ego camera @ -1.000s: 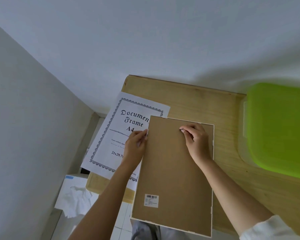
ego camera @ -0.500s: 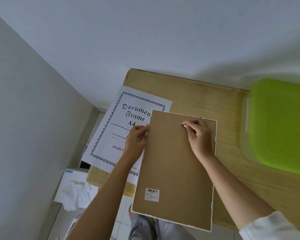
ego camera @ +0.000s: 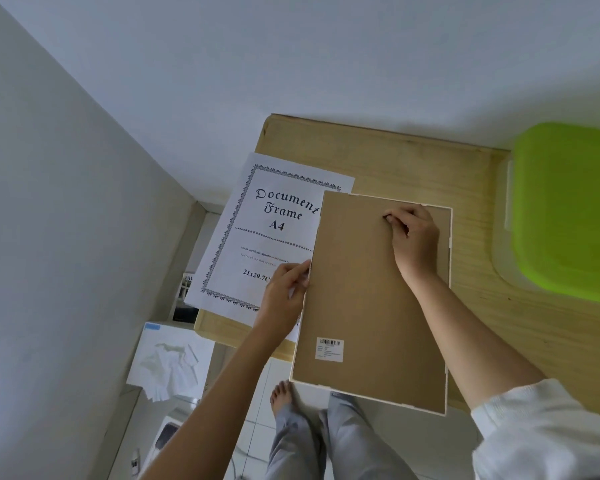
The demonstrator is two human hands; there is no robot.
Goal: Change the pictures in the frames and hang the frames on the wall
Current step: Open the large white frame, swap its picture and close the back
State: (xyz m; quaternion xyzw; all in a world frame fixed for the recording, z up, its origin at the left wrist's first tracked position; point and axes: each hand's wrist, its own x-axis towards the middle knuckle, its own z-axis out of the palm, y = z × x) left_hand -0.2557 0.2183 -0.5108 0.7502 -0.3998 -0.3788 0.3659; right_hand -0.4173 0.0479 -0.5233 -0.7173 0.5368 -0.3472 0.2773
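— While the frame lies face down on the wooden table, what do you see of it?

— I see its brown backing board turned up, a thin white rim around it, and a barcode sticker near the lower left corner. Its near end hangs past the table edge, over the floor.

— And the hands?

— My view has the right hand resting on the upper part of the backing, fingers curled with the tips pinched together against the board. Whether they grip a small tab I cannot tell; it is too small. The left hand sits at the frame's left edge, fingers loosely bent, their tips touching the rim and overlapping the paper beside it.

— Which paper?

— A printed sheet reading "Document Frame A4", lying flat on the table, its right side tucked under the frame. A box with a green lid stands well to the right, apart from the frame.
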